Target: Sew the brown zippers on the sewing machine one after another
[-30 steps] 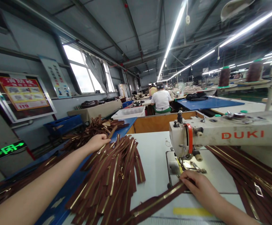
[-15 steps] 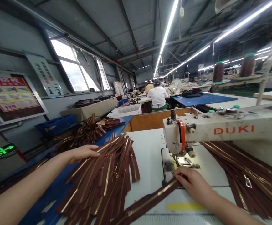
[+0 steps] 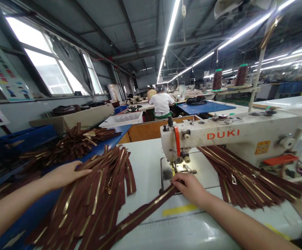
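Note:
My right hand [image 3: 189,189] pinches the end of a brown zipper [image 3: 151,205] with gold teeth, just in front of the sewing machine's [image 3: 226,132] presser foot. That zipper trails down across the table toward the lower left. My left hand [image 3: 64,175] rests with fingers stretched out on the upper left side of a heap of brown zippers [image 3: 98,198]; some of its fingers are hidden. More brown zippers [image 3: 244,177] lie fanned out under and beyond the machine's arm, a few with metal pulls showing.
Another heap of zippers [image 3: 80,139] lies on a blue surface [image 3: 124,131] at the left. Behind the table stand a wooden panel [image 3: 145,132] and a white bin [image 3: 124,119]. A person in white [image 3: 161,103] sits farther off. Thread cones [image 3: 217,80] stand behind the machine.
My view has turned to the right, so everything sits farther left in the picture. Both hands keep about the same places, the right still on the zipper, the left still at the heap.

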{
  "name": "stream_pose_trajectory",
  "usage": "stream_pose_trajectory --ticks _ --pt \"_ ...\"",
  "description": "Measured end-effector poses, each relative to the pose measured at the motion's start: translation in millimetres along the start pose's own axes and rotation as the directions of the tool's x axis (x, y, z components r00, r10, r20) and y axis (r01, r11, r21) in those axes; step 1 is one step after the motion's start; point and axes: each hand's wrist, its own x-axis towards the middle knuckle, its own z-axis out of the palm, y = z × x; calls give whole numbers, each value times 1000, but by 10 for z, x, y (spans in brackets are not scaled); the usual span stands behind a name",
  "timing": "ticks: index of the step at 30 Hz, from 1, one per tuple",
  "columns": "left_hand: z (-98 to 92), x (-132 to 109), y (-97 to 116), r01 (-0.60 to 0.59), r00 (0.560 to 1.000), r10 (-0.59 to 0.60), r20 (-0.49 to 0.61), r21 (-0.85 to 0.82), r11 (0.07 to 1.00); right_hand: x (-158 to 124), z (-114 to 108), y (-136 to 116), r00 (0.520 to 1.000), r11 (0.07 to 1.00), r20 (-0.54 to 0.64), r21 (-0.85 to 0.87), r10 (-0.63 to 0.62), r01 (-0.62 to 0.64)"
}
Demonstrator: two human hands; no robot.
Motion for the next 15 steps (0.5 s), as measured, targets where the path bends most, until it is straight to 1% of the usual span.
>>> stream_pose_trajectory --ticks 2,3,4,5,6,7,8,9,10,11,12,14,15 --pt "10 -100 86 -103 995 103 -1 82 991 23 -5 2 996 994 23 64 83 -85" --pt "41 -184 159 -171 985 173 -11 117 978 38 -7 7 992 988 43 88 121 -124" --pt "95 -294 254 -248 967 252 -28 113 962 55 -11 12 987 982 65 104 150 -156" --pt "170 -431 372 -336 941 338 -24 58 940 74 -16 16 981 977 88 111 170 -180" --pt "264 -587 512 -430 903 430 -15 -9 903 94 -23 18 976 974 113 113 187 -199" --pt "370 -756 669 -533 845 534 -9 -76 843 115 -32 16 969 969 138 112 205 -221" --pt "480 -924 840 -629 773 635 -2 -138 765 135 -42 10 961 964 163 109 224 -243" --pt "587 -1079 1018 -702 698 716 9 -190 686 155 -53 0 952 959 186 103 241 -263" --pt "684 -1212 1197 -735 654 757 3 -234 636 172 -64 -14 944 955 207 95 258 -282" --pt "769 -1314 1370 -747 629 777 4 -274 606 188 -75 -31 936 951 225 87 272 -297" --pt "840 -1380 1530 -747 618 786 11 -304 591 201 -85 -50 928 948 241 78 284 -310" --pt "944 -1417 1791 -735 623 782 26 -323 596 220 -106 -87 914 942 268 59 304 -331" --pt "981 -1399 1884 -729 628 778 35 -324 603 227 -119 -102 907 939 282 50 314 -341"
